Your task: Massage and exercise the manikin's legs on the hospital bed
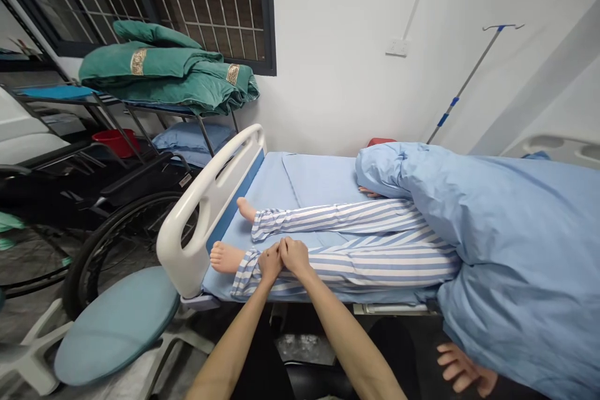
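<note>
Left hand (270, 264) and right hand (295, 256) close side by side on the blue-and-white striped trouser leg (356, 265) of a pale mannequin (227, 257), apparently steadying the shin on the light-blue bed sheet (319, 178).

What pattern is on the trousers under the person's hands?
Blue and white stripes on the trousers, seen best in the head view.

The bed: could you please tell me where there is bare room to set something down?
Bare blue sheet lies between the white footboard, the striped trouser legs and the blue quilt. Crowded around the left hand and right hand.
</note>
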A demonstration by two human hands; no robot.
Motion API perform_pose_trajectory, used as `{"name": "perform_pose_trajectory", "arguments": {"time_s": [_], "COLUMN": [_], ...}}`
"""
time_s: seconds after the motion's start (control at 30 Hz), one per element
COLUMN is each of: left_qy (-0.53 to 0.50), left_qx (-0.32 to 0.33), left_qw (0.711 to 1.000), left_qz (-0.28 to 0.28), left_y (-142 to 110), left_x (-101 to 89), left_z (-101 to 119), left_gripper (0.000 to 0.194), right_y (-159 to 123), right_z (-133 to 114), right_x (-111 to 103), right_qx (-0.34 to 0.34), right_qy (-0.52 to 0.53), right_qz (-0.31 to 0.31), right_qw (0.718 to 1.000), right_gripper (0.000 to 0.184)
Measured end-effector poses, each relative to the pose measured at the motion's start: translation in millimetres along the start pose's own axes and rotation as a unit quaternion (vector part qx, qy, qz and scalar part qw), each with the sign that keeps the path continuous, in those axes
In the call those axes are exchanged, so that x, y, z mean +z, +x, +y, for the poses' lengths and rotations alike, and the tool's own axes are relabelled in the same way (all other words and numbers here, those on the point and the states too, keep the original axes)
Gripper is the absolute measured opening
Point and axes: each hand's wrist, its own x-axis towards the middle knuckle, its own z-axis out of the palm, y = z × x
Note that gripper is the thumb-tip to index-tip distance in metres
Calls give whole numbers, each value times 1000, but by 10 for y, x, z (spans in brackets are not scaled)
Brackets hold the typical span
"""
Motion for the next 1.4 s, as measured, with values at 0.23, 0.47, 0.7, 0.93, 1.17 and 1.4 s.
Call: {"name": "perform_pose_trajectory", "arguments": {"time_s": [0.23,0.47,0.7,0.93,1.17,1.4], "left_qy": [-101,-280,-208,-152,-222,-235], "left_qx": [4,10,8,-5,4,-3], "left_qw": [995,959,977,988,975,971], "left_qz": [16,48,38,10,20,35], "left_y": [0,-6,-57,-96,-59,-121], "left_x": [-91,-56,182,147,97,255], "left_z": [150,563,466,511,697,903], "left_gripper": [40,39,37,39,38,38], "right_y": [-99,-9,0,-108,-94,-25], "right_z": [199,284,286,419,559,614], "right_x": [105,80,-58,-232,-113,-144], "right_qx": [53,64,64,26,54,79], "right_qy": [82,247,193,57,200,337], "right_qz": [69,110,92,36,120,162], "right_qw": [993,961,975,997,971,924], "right_gripper": [41,44,43,38,44,44]}}
